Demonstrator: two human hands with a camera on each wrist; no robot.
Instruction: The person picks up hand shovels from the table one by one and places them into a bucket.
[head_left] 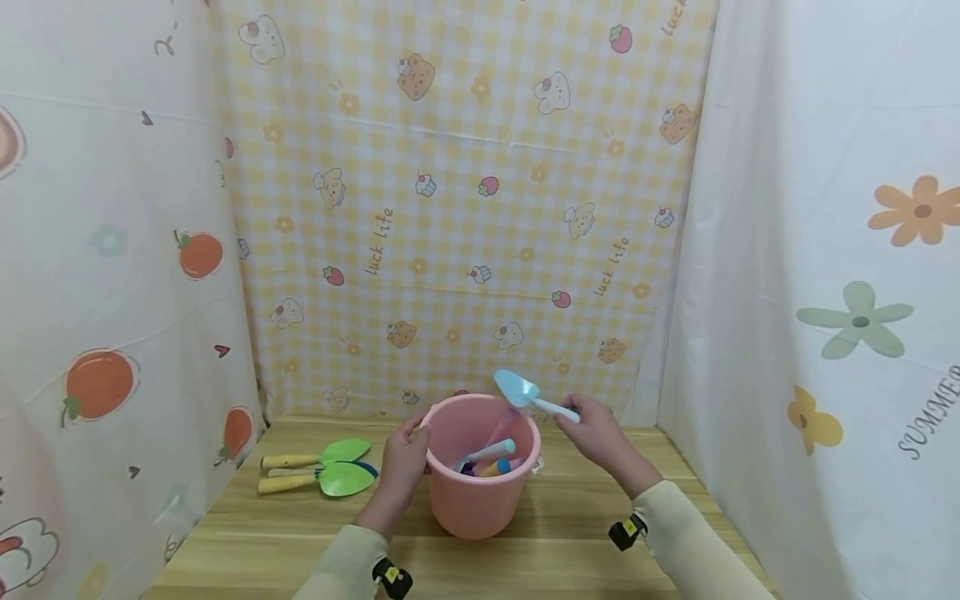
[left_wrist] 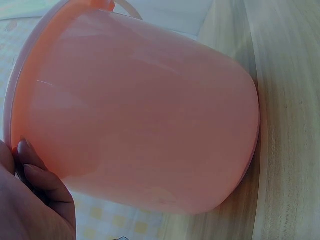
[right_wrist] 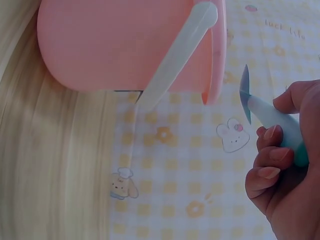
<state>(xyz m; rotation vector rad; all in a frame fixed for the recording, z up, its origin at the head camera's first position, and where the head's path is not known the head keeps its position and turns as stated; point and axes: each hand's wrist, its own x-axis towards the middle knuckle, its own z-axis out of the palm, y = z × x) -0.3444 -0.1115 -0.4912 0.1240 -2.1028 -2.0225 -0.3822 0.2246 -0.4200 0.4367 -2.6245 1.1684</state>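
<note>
Pinched between thumb and curled fingers, a light blue trowel point(head_left: 517, 389) is held by its pale handle point(head_left: 555, 408) in the right hand point(head_left: 596, 429), the handle's green end point(right_wrist: 301, 156) showing in the right wrist view. Its blade is just above the far right rim of a pink bucket point(head_left: 476, 504), apart from it, tip pointing left and away from the person. On the opposite side, the left hand point(head_left: 405, 462) grips the bucket's rim, fingertips against the outer wall just below the edge. That bucket stands upright on a wood-grained table point(head_left: 570, 558), its white carrying handle point(right_wrist: 177, 57) hanging along the right side. Inside it lean a white handle with a teal end point(head_left: 491, 452) and an orange handle with a blue end point(head_left: 495, 468); what lies lower is too small to tell. Left of the bucket, near the left hand, two green-bladed trowels point(head_left: 347, 480) with yellowish handles lie together, a dark blue blade point(head_left: 367, 468) showing partly between them. Behind the table hangs a yellow checked cloth point(head_left: 450, 225) printed with bears and strawberries, with white cloth point(head_left: 735, 250) at both sides
</note>
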